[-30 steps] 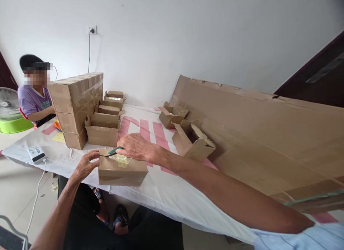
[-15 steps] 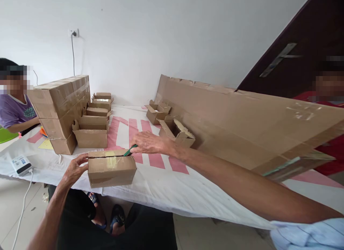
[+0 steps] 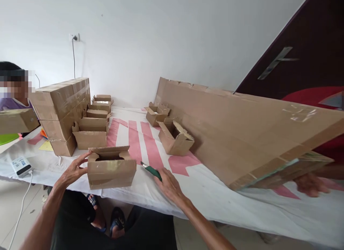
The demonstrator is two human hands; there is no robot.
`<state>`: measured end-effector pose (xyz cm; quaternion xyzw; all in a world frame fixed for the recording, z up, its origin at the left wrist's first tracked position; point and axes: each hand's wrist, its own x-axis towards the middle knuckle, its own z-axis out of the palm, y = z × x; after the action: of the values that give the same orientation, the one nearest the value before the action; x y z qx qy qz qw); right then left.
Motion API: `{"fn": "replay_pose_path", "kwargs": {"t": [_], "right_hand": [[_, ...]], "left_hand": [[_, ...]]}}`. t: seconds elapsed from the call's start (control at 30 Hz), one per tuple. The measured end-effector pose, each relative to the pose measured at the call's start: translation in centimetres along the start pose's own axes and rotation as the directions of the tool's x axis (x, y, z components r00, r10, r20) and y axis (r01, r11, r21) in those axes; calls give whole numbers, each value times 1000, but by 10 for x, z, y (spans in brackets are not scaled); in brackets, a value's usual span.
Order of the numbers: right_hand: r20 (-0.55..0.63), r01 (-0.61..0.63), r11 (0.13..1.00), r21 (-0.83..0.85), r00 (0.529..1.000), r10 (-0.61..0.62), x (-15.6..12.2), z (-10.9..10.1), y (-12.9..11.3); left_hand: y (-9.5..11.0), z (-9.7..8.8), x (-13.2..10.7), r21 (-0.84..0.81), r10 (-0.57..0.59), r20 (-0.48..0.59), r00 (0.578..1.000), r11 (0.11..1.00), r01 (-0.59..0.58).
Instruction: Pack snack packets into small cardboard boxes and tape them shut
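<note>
A small cardboard box (image 3: 111,174) sits at the table's front edge, its top flaps parted along a gap with a dark inside. My left hand (image 3: 73,171) grips its left end, fingers at the upper corner and thumb lower on the side. To the right of the box, my right hand (image 3: 168,183) is closed around a green-handled utility knife (image 3: 152,170). The blade end points up and left toward the box, apart from it. Other open boxes stand beyond: one box (image 3: 90,138) behind the left hand, another box (image 3: 176,137) at mid table.
Stacked taped boxes (image 3: 61,113) form a wall at left. A large cardboard sheet (image 3: 242,135) leans at right. A white device (image 3: 21,166) with a cable lies front left. One person at left is behind a raised box (image 3: 18,121); another person's hand (image 3: 311,183) is at far right.
My right hand has drawn the knife off the box and down to the right. The box's flaps have come apart. At left, a box has risen into view before the other person.
</note>
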<state>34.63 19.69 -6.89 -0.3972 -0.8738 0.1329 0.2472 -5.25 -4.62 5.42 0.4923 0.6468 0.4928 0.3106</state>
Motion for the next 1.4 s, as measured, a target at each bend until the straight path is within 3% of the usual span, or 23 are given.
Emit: {"fn": "replay_pose_path", "kwargs": {"t": [0.13,0.2,0.33,0.43,0.57,0.7,0.8,0.87,0.97,1.07,1.17,1.27,1.4], "right_hand": [[-20,-48,987,-153,999,45,-18,20,22],[15,-52,983,-174,998,56,-13,18,22],[32,-55,989,-136,998,60,6,7,6],[-46,-30,998,49,998,32,24,-2,-27],[-53,63,937,345,997,-48,45,-20,-98],[113,29,942,335,991,-70,57,-41,-166],[212,0,972,233,976,-50,62,-48,-189],[186,23,974,226,980,-67,64,-48,-187],[53,-5,953,304,999,-11,68,-40,-163],[-34,-96,940,327,993,113,69,-28,-130],[-82,-32,968,249,995,54,65,-17,-109],[-89,82,979,189,994,-66,61,-12,-104],[1,107,979,176,994,-109,64,-12,-109]], "left_hand": [[7,-9,3,61,-29,134,991,998,21],[10,-11,4,114,-34,168,985,993,15],[8,-12,8,225,-11,136,991,974,-20],[4,-13,12,289,6,127,992,956,-43],[6,-16,18,361,56,161,985,926,-112],[12,-18,22,421,58,186,981,897,-133],[14,-20,23,437,38,184,982,892,-117],[15,-21,22,437,39,187,982,892,-119],[18,-12,19,483,7,150,989,872,-79],[23,12,16,599,-15,16,1000,801,2],[26,39,16,665,51,-139,989,745,55],[22,47,16,567,127,-220,967,824,21],[13,28,10,240,109,-421,900,971,-5]]}}
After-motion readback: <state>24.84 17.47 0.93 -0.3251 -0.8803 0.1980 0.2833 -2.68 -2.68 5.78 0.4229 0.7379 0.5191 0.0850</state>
